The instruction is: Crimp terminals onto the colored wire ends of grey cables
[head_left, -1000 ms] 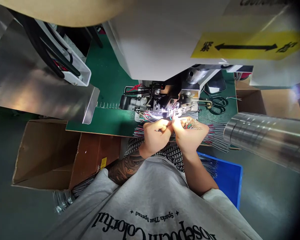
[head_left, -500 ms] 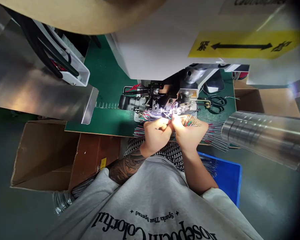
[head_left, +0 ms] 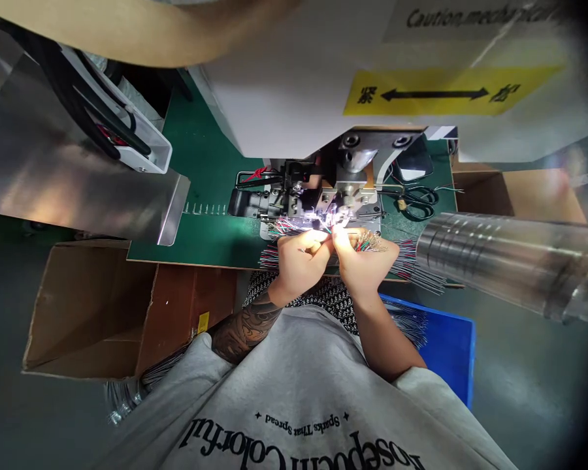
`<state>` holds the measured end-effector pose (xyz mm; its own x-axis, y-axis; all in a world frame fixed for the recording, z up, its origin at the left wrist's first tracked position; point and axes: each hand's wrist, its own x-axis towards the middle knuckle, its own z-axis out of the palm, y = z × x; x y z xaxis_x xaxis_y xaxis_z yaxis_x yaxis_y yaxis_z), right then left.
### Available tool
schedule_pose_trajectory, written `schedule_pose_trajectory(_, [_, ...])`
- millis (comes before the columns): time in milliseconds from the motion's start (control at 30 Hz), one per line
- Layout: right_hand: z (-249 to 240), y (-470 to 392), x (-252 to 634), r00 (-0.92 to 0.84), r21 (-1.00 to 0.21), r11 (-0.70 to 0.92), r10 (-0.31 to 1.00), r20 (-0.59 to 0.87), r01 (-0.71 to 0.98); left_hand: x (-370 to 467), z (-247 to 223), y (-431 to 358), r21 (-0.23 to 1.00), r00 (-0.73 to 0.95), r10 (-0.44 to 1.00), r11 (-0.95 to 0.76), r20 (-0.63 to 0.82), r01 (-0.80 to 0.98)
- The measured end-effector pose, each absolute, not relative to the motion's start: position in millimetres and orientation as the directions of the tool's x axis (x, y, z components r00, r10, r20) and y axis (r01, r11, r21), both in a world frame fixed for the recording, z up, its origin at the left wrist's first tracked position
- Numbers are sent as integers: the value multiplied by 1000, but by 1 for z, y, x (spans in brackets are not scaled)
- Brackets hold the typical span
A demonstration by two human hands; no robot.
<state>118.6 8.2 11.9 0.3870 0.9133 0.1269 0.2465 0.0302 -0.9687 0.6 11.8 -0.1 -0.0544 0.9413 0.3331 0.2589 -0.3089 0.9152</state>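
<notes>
My left hand [head_left: 301,263] and my right hand [head_left: 366,264] meet at the brightly lit working point of a terminal crimping machine [head_left: 350,179]. Both are closed, thumbs and fingertips pinched on a thin wire at the machine's front. Its tip is too small to make out. Beside my right fingers are loose wire ends [head_left: 370,241] in red, green and white with bare copper-coloured strands. Grey cables [head_left: 409,261] fan out under and past my right hand. More coloured wires [head_left: 270,254] lie to the left of my left hand.
A strip of terminals [head_left: 206,209] runs across the green table [head_left: 215,241] into the machine. Black-handled scissors [head_left: 416,202] lie right of it. A shiny metal cylinder [head_left: 494,261] juts in from the right. Below are a cardboard box [head_left: 88,307] and a blue bin [head_left: 453,352].
The camera view has shifted slightly, so the machine and its yellow label appear further left. Both hands keep their pinch at the same spot of the machine.
</notes>
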Motion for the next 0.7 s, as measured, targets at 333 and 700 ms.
schedule_pose_trajectory(333, [15, 1, 115, 444, -974, 94, 878, 178, 205, -1, 3, 12, 895, -5, 926, -362, 377, 259])
schedule_pose_trajectory(700, [23, 18, 128, 311, -983, 22, 947, 79, 183, 7, 12, 10, 940, -131, 958, -214, 255, 266])
